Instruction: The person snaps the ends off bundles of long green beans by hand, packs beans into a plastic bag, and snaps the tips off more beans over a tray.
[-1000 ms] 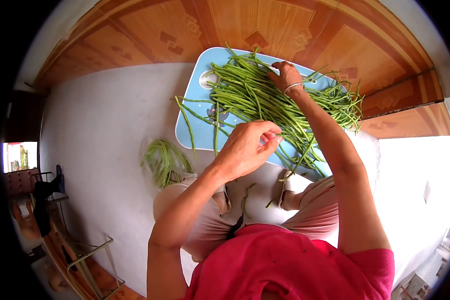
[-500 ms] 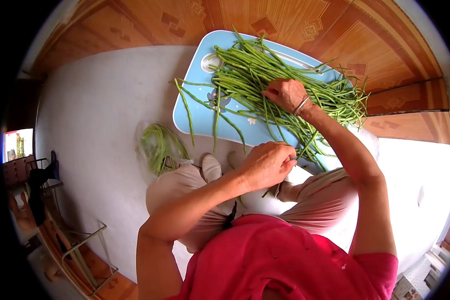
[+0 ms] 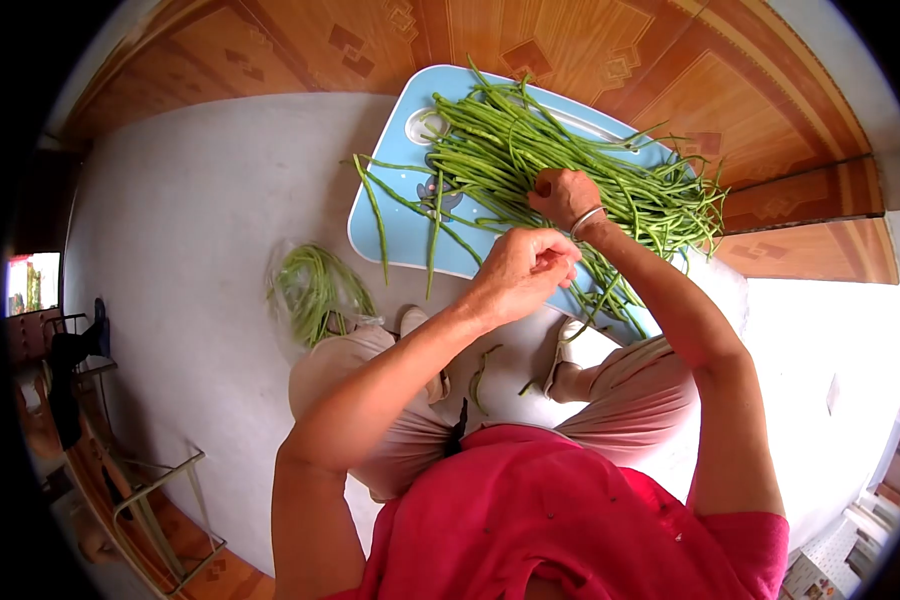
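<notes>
A large heap of long green beans lies across a light-blue tabletop. My right hand, with a bangle at the wrist, rests at the middle of the heap. Its fingers are closed on beans, the tips partly hidden. Just below and to the left, my left hand is over the table's near edge, with thumb and fingers pinched together. Whatever may be between those fingers is too small to make out. A few single beans stray over the left part of the tabletop, some hanging past the edge.
A clear plastic bag of green beans stands on the grey floor, beside my knee. Short bean pieces lie on the floor between my feet. Patterned wooden panels run behind the table. A metal-framed seat is at lower left.
My left hand has moved up, from above my lap to the table edge, closer to my right hand. My right hand has shifted only slightly and stays on the heap.
</notes>
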Motion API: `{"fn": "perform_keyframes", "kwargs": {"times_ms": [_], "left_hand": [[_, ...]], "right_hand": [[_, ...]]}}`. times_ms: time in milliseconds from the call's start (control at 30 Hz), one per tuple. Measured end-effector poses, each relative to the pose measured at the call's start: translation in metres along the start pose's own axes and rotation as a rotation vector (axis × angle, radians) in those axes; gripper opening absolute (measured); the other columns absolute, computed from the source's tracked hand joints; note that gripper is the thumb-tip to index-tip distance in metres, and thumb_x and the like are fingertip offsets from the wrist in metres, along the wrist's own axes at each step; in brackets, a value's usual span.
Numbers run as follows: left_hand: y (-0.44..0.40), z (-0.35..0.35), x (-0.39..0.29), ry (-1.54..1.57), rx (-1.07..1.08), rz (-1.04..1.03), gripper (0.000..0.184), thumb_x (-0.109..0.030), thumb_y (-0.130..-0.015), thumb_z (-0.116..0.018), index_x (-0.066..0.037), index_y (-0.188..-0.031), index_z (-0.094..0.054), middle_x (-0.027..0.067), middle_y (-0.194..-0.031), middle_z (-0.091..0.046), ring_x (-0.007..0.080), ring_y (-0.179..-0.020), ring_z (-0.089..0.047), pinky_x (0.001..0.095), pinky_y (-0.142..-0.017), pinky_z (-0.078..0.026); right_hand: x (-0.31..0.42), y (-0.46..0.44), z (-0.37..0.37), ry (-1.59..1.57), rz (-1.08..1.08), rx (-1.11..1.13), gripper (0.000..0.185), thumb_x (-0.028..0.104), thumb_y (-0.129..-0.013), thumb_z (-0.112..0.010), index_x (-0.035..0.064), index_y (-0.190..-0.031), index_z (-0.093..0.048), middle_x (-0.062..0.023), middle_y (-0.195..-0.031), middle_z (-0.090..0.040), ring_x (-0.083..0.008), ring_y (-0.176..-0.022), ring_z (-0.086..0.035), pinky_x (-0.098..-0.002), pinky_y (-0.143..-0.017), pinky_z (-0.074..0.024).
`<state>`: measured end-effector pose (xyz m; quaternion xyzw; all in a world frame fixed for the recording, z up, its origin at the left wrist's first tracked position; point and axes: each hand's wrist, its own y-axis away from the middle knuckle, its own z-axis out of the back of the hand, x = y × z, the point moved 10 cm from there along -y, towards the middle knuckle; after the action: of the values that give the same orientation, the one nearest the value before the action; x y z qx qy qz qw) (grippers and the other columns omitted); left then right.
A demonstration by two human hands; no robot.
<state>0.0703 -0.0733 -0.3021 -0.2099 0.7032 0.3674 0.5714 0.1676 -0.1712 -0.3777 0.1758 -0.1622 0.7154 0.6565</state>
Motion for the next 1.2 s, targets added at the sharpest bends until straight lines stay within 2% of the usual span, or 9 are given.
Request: {"fn": "perform_keyframes", "kwargs": {"times_ms": [200,333,367,533,767,900,1067,1100,1200], "left_hand": [[-0.005,0.051,-0.002,0.318,-0.217,0.036,0.023,-0.015,-0.093,-0.055,0.001,-0.108,-0.062,0.0105,-0.095,-0.065,0.0165,-0.082,-0.063,0.0283,-0.070,-0.052],[-0.012,0.074,0.005,0.447,-0.302,0.049,0.027,-0.017,-0.092,-0.057,0.002,-0.111,-0.060,0.0125,-0.099,-0.065,0.0194,-0.086,-0.063,0.0313,-0.076,-0.052],[-0.014,0.075,0.005,0.470,-0.307,0.053,0.028,-0.018,-0.092,-0.057,0.002,-0.111,-0.060,0.0127,-0.100,-0.064,0.0197,-0.088,-0.063,0.0317,-0.078,-0.052],[-0.024,0.071,-0.001,0.537,-0.268,0.026,0.035,-0.023,-0.093,-0.057,0.004,-0.115,-0.056,0.0170,-0.109,-0.062,0.0227,-0.097,-0.061,0.0337,-0.086,-0.051],[-0.040,0.054,-0.025,0.779,-0.101,-0.108,0.053,-0.032,-0.096,-0.051,0.007,-0.131,-0.038,0.0253,-0.132,-0.045,0.0315,-0.122,-0.047,0.0413,-0.108,-0.036],[-0.044,0.072,-0.050,0.965,-0.120,-0.343,0.042,-0.026,-0.099,-0.046,0.003,-0.129,-0.041,0.0236,-0.134,-0.044,0.0331,-0.129,-0.040,0.0434,-0.109,-0.034],[-0.029,0.090,-0.077,0.816,-0.218,-0.504,0.037,-0.022,-0.100,-0.045,0.000,-0.129,-0.043,0.0203,-0.132,-0.048,0.0309,-0.125,-0.046,0.0419,-0.104,-0.039],[-0.027,0.092,-0.081,0.771,-0.216,-0.522,0.037,-0.021,-0.100,-0.044,0.000,-0.129,-0.044,0.0201,-0.131,-0.049,0.0306,-0.124,-0.047,0.0417,-0.103,-0.039],[-0.022,0.093,-0.084,0.663,-0.238,-0.523,0.037,-0.021,-0.100,-0.045,0.002,-0.130,-0.044,0.0198,-0.130,-0.051,0.0299,-0.123,-0.049,0.0413,-0.103,-0.040]], "right_hand": [[-0.024,0.000,0.027,-0.295,-0.030,-0.038,0.023,0.026,-0.073,-0.068,0.0036,-0.080,-0.069,-0.0144,-0.074,-0.067,-0.0266,-0.067,-0.066,-0.0362,-0.064,-0.0516],[-0.032,0.002,0.048,-0.550,-0.024,0.054,0.023,0.024,-0.084,-0.066,0.0009,-0.090,-0.066,-0.0064,-0.076,-0.066,-0.0118,-0.070,-0.058,-0.0283,-0.067,-0.0483],[-0.033,0.004,0.050,-0.637,-0.055,0.090,0.023,0.023,-0.089,-0.064,-0.0001,-0.091,-0.063,0.0001,-0.076,-0.061,-0.0068,-0.071,-0.051,-0.0247,-0.066,-0.0450],[-0.024,0.016,0.101,-0.845,-0.069,0.030,0.021,0.021,-0.092,-0.062,0.0006,-0.088,-0.061,0.0051,-0.075,-0.055,-0.0037,-0.069,-0.046,-0.0210,-0.062,-0.0387],[0.012,0.032,0.132,-0.940,0.104,0.085,0.014,0.015,-0.092,-0.062,0.0015,-0.089,-0.059,0.0061,-0.080,-0.054,-0.0020,-0.074,-0.046,-0.0195,-0.065,-0.0389],[0.026,0.041,0.111,-0.944,0.113,0.259,0.014,0.015,-0.091,-0.063,0.0020,-0.090,-0.058,0.0064,-0.080,-0.052,-0.0024,-0.073,-0.045,-0.0196,-0.064,-0.0392],[0.026,0.044,0.097,-0.884,0.170,0.305,0.016,0.018,-0.094,-0.058,0.0025,-0.096,-0.056,0.0038,-0.082,-0.054,-0.0030,-0.073,-0.046,-0.0198,-0.064,-0.0400],[0.034,0.043,0.099,-0.943,0.234,0.286,0.016,0.018,-0.096,-0.054,0.0021,-0.098,-0.053,-0.0011,-0.085,-0.058,-0.0052,-0.069,-0.050,-0.0209,-0.063,-0.0426],[0.033,0.049,0.094,-1.052,0.088,0.374,0.016,0.018,-0.097,-0.051,0.0017,-0.096,-0.052,-0.0045,-0.083,-0.061,-0.0068,-0.061,-0.051,-0.0219,-0.057,-0.0439]]}}
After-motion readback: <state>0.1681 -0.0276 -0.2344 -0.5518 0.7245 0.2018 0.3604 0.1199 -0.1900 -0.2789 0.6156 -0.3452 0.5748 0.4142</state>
